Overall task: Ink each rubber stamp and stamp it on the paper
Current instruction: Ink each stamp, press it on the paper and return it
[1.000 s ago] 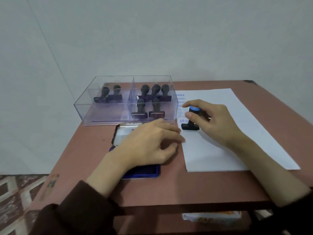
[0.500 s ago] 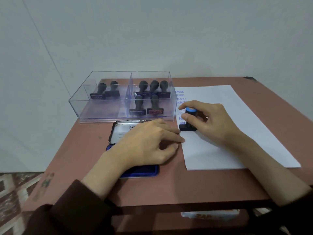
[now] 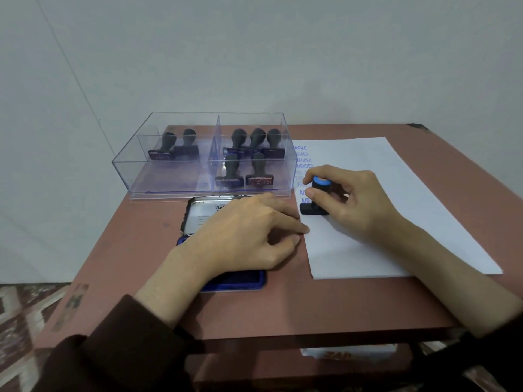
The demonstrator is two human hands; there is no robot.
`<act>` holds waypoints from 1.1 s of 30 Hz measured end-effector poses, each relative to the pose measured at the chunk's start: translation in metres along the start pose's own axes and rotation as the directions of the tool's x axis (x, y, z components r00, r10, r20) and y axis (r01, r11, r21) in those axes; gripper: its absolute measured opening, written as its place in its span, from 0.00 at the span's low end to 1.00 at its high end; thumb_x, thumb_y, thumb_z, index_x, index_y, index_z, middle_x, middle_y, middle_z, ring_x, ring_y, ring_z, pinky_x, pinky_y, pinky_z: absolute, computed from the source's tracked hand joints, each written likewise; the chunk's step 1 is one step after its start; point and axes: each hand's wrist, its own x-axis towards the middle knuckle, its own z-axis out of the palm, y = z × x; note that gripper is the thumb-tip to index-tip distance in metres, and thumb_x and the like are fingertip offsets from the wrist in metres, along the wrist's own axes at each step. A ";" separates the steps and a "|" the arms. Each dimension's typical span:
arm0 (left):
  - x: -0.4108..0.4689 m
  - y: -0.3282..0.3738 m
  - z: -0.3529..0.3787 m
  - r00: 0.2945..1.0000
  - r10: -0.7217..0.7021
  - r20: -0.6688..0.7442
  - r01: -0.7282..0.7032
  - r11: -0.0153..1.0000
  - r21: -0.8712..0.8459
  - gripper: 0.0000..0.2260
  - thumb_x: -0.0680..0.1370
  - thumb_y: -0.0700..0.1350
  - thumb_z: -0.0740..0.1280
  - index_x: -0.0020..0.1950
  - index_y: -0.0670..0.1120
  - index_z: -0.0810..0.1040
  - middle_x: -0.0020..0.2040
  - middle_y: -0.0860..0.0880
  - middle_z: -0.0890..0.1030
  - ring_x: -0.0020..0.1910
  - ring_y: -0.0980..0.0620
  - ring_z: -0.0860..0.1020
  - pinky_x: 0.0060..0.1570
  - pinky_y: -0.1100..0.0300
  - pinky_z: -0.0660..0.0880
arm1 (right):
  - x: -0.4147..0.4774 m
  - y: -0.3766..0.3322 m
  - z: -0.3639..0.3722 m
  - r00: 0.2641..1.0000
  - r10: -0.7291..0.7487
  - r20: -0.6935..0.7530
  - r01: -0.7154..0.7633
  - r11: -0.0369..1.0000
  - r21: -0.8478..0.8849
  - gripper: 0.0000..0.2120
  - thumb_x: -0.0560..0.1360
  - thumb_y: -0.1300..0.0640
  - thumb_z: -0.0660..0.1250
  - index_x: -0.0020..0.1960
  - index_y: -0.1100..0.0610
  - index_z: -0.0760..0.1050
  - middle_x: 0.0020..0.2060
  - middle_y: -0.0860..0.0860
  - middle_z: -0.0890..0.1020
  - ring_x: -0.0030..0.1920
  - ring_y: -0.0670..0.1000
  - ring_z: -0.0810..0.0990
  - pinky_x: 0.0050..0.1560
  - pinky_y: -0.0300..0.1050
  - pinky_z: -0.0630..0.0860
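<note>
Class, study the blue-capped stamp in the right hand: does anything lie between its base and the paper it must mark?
Nothing visible does. The right hand grips the stamp, whose base seems to sit directly on the paper, just below the blue prints. The left hand rests over the ink pad, beside the stamp, not under it.

A single view is given, taken by a wide-angle camera worn on the head. The table [image 3: 311, 306] is seen from just above its near edge, at close range, with the gaze turned forward and down. Most of the tabletop is taken in, up to its far right corner. The wall [image 3: 283, 52] behind the table fills the upper part, and patterned floor [image 3: 17, 306] is caught left of the table.
</note>
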 end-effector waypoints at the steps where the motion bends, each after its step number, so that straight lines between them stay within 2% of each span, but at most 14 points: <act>1: 0.000 0.000 0.000 1.000 0.002 -0.002 -0.002 1.000 0.000 0.17 0.72 0.54 0.57 0.54 0.55 0.82 0.54 0.57 0.81 0.52 0.54 0.77 0.48 0.52 0.77 | 0.000 0.000 0.000 1.000 -0.001 -0.001 0.001 1.000 0.001 0.09 0.73 0.64 0.69 0.44 0.50 0.75 0.29 0.48 0.72 0.28 0.45 0.65 0.31 0.30 0.64; 8: 0.001 -0.001 0.000 1.000 0.013 -0.006 -0.013 1.000 -0.002 0.17 0.72 0.54 0.58 0.54 0.55 0.82 0.53 0.57 0.81 0.52 0.53 0.78 0.47 0.52 0.77 | 0.000 0.002 0.002 1.000 -0.002 -0.010 0.002 1.000 0.013 0.10 0.73 0.65 0.69 0.43 0.51 0.74 0.31 0.43 0.72 0.28 0.43 0.66 0.31 0.29 0.63; 13: 0.001 0.000 0.000 1.000 0.015 -0.003 -0.015 1.000 0.001 0.17 0.72 0.54 0.58 0.54 0.55 0.82 0.53 0.57 0.81 0.52 0.53 0.77 0.47 0.53 0.77 | -0.001 0.000 0.002 1.000 0.003 -0.012 -0.003 1.000 -0.004 0.06 0.74 0.64 0.68 0.44 0.55 0.75 0.31 0.48 0.72 0.28 0.45 0.64 0.31 0.31 0.63; 18: 0.001 0.002 -0.002 1.000 0.017 0.004 -0.018 1.000 0.024 0.18 0.72 0.55 0.57 0.55 0.55 0.82 0.54 0.57 0.81 0.52 0.54 0.77 0.47 0.53 0.77 | 0.000 -0.001 -0.002 0.998 0.057 0.037 -0.057 0.998 -0.010 0.04 0.74 0.62 0.68 0.45 0.55 0.76 0.30 0.48 0.73 0.29 0.44 0.65 0.32 0.30 0.65; 20: 0.001 0.002 -0.002 1.000 0.020 0.003 -0.021 1.000 0.022 0.18 0.72 0.55 0.57 0.55 0.55 0.82 0.54 0.57 0.81 0.52 0.54 0.78 0.47 0.53 0.77 | 0.007 -0.004 -0.011 0.992 0.127 -0.007 -0.125 0.985 0.115 0.02 0.74 0.59 0.69 0.47 0.54 0.77 0.33 0.53 0.76 0.32 0.46 0.70 0.37 0.35 0.69; 22: 0.000 0.002 -0.002 1.000 0.028 -0.003 -0.028 0.999 0.017 0.18 0.72 0.54 0.58 0.55 0.55 0.82 0.54 0.57 0.81 0.52 0.54 0.78 0.48 0.54 0.77 | 0.017 -0.009 -0.022 0.985 0.146 -0.096 -0.123 0.969 0.213 0.05 0.73 0.55 0.68 0.48 0.53 0.78 0.34 0.51 0.78 0.35 0.52 0.73 0.40 0.41 0.72; 24: 0.001 0.002 -0.002 1.000 0.028 -0.005 -0.028 1.000 0.013 0.17 0.72 0.54 0.58 0.55 0.54 0.82 0.54 0.58 0.81 0.52 0.55 0.78 0.48 0.54 0.77 | 0.025 -0.016 -0.031 0.987 0.113 -0.111 -0.088 0.975 0.204 0.06 0.73 0.53 0.67 0.49 0.52 0.78 0.34 0.47 0.77 0.35 0.56 0.74 0.40 0.44 0.73; 28: 0.001 0.001 -0.002 1.000 0.015 -0.004 -0.015 1.000 0.009 0.17 0.72 0.55 0.58 0.55 0.55 0.82 0.54 0.59 0.81 0.53 0.55 0.77 0.49 0.54 0.77 | 0.031 -0.023 -0.033 0.995 0.069 -0.069 -0.057 0.984 0.169 0.04 0.75 0.57 0.67 0.49 0.55 0.78 0.35 0.52 0.77 0.38 0.60 0.75 0.42 0.47 0.75; 31: 0.001 0.001 -0.001 0.999 0.028 -0.020 -0.028 0.999 0.018 0.16 0.72 0.54 0.59 0.54 0.54 0.82 0.54 0.58 0.81 0.53 0.55 0.77 0.49 0.54 0.77 | 0.031 -0.022 -0.029 0.995 0.073 -0.064 -0.062 0.986 0.158 0.05 0.74 0.57 0.67 0.50 0.56 0.78 0.36 0.57 0.77 0.37 0.61 0.75 0.41 0.49 0.75; 33: 0.001 0.001 0.000 0.997 0.047 -0.066 -0.046 0.999 0.008 0.15 0.73 0.52 0.61 0.53 0.53 0.83 0.52 0.57 0.82 0.52 0.55 0.77 0.49 0.55 0.76 | 0.030 -0.022 -0.026 0.995 0.083 -0.061 -0.073 0.985 0.158 0.05 0.74 0.58 0.67 0.50 0.56 0.78 0.36 0.57 0.77 0.36 0.59 0.75 0.41 0.49 0.75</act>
